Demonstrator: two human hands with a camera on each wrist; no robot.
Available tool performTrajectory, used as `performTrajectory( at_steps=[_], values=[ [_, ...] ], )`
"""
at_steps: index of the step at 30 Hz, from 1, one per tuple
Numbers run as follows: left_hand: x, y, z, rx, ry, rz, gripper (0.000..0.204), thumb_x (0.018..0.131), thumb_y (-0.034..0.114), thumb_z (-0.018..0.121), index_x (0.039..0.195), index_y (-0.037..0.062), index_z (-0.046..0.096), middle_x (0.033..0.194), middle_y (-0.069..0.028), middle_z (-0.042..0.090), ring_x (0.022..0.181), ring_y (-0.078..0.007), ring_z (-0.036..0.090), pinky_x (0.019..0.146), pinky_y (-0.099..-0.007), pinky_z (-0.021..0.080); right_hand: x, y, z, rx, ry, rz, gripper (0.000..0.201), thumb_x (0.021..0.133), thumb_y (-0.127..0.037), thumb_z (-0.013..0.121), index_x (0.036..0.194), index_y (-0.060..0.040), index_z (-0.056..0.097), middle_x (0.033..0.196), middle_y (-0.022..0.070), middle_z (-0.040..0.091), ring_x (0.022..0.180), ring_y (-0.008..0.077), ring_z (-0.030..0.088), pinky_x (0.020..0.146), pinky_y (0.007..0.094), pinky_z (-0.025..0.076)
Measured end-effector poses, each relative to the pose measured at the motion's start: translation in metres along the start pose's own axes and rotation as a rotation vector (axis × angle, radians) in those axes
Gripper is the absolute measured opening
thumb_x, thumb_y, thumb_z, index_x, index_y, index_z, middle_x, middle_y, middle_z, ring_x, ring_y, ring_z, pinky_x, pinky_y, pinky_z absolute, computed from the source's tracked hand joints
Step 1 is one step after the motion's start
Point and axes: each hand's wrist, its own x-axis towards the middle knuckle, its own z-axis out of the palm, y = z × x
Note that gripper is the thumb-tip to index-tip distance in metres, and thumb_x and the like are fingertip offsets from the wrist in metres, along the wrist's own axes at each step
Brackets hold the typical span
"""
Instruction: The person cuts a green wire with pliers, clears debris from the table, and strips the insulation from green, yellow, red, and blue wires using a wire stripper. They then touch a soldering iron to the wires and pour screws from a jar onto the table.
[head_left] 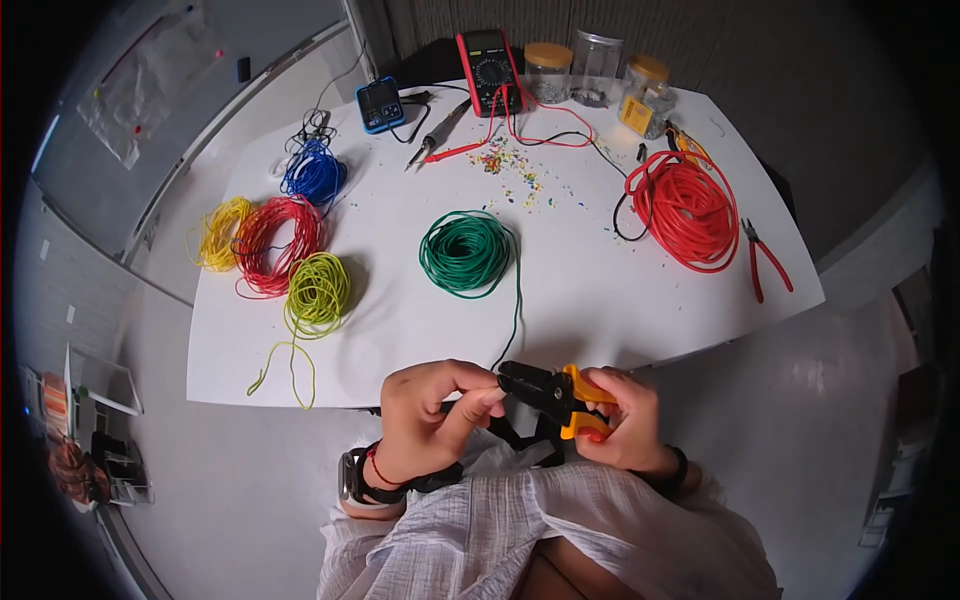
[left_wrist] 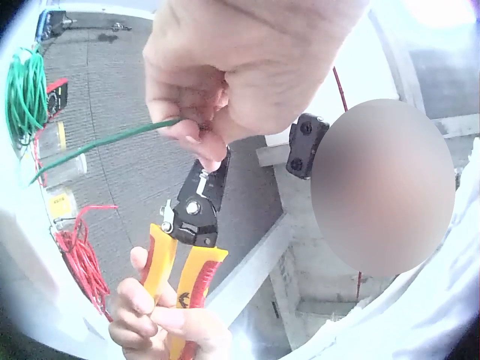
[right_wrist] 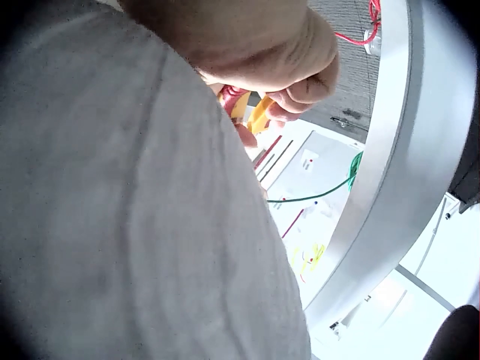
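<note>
My left hand pinches a green wire between thumb and forefinger, in front of the table's near edge. That wire runs back to a green coil lying mid-table. In my right hand I grip a wire stripper by its yellow and red handles. Its black head points left, right at the left fingertips, and they hide the wire's end in the left wrist view. A sleeve covers much of the right wrist view, where part of the yellow handles shows under the hand.
Blue, yellow, red and yellow-green wire coils lie left. A soldering iron, multimeter and jars stand behind scattered wire bits. A thick red coil and pliers lie right.
</note>
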Motion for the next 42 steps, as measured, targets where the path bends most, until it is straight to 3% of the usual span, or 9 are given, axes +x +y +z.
performTrajectory(
  at_steps=[11,14,16,19,24,34,37,40,42],
  values=[
    [0.006,0.006,-0.01,-0.137,-0.163,-0.183,0.01,0.082,0.007,0.057,0.077,-0.0015,0.058,0.062,-0.0029,0.059,0.05,-0.0062,0.051,0.048,-0.0192,0.041,-0.003,0.005,0.003,-0.05,0.144,-0.159,0.054,0.048,-0.008,0.071,0.099,-0.0009,0.056,0.082,0.007,0.058,0.061,0.0105,0.052,0.051,0.0192,0.041],
    [0.006,0.003,-0.006,-0.044,-0.1,-0.116,0.009,0.082,0.007,0.057,0.077,-0.0009,0.058,0.062,-0.0029,0.059,0.051,-0.0066,0.051,0.049,-0.019,0.041,-0.005,0.005,0.002,-0.034,0.103,-0.081,0.055,0.049,-0.008,0.071,0.101,-0.0005,0.056,0.083,0.0068,0.058,0.066,0.0092,0.055,0.054,0.0195,0.043],
    [0.008,0.003,-0.003,0.073,-0.082,0.051,0.013,0.083,0.008,0.057,0.074,-0.0025,0.056,0.06,-0.0039,0.058,0.049,-0.0049,0.049,0.045,-0.0173,0.038,-0.008,0.004,0.0,0.169,-0.078,0.169,0.053,0.056,-0.005,0.069,0.106,0.0018,0.053,0.086,0.0069,0.058,0.075,0.0081,0.055,0.062,0.0202,0.045],
    [0.011,0.001,-0.004,0.052,-0.096,0.038,0.014,0.083,0.008,0.056,0.074,-0.0025,0.057,0.059,-0.0032,0.058,0.049,-0.0044,0.049,0.045,-0.0172,0.039,-0.008,-0.011,0.0,0.405,-0.128,0.365,0.051,0.062,-0.002,0.066,0.11,0.0046,0.05,0.093,0.0079,0.056,0.083,0.0079,0.054,0.071,0.021,0.045],
    [0.014,0.002,-0.005,0.031,-0.118,-0.036,0.013,0.083,0.008,0.056,0.075,-0.0024,0.057,0.059,-0.0029,0.058,0.049,-0.0044,0.049,0.045,-0.0175,0.039,-0.01,-0.008,0.001,0.547,-0.173,0.398,0.056,0.065,0.003,0.064,0.117,0.0082,0.043,0.102,0.0075,0.053,0.093,0.0089,0.05,0.086,0.0228,0.039],
    [0.016,-0.004,-0.009,0.105,-0.088,-0.034,0.014,0.082,0.009,0.058,0.074,-0.0015,0.057,0.059,-0.001,0.058,0.049,-0.0041,0.049,0.045,-0.0176,0.038,-0.009,-0.003,0.004,0.737,-0.221,0.547,0.057,0.061,0.005,0.063,0.115,0.0048,0.045,0.094,0.0044,0.053,0.085,0.009,0.05,0.078,0.0202,0.039],
    [0.014,-0.004,-0.01,0.104,-0.095,-0.028,0.014,0.082,0.009,0.058,0.074,-0.0013,0.057,0.058,-0.001,0.057,0.049,-0.0039,0.049,0.045,-0.0176,0.038,-0.007,-0.007,0.008,0.406,-0.076,0.368,0.053,0.061,0.003,0.064,0.111,0.0061,0.049,0.095,0.0073,0.056,0.083,0.0098,0.055,0.075,0.0213,0.045],
    [0.012,-0.004,-0.011,0.043,-0.121,-0.059,0.013,0.082,0.009,0.058,0.074,-0.0013,0.057,0.058,-0.001,0.057,0.049,-0.004,0.049,0.045,-0.0179,0.038,-0.004,-0.002,0.008,-0.067,0.173,-0.03,0.052,0.054,0.0,0.067,0.104,0.0028,0.053,0.086,0.0091,0.057,0.077,0.011,0.057,0.062,0.0214,0.048],
    [0.013,-0.004,-0.011,0.029,-0.123,-0.07,0.013,0.082,0.009,0.058,0.074,-0.0013,0.057,0.057,-0.0011,0.057,0.049,-0.0041,0.049,0.046,-0.018,0.038,-0.002,0.0,0.004,-0.13,0.159,-0.039,0.052,0.054,-0.001,0.067,0.104,0.0028,0.054,0.087,0.0088,0.057,0.076,0.0108,0.057,0.061,0.0207,0.047]
  ],
)
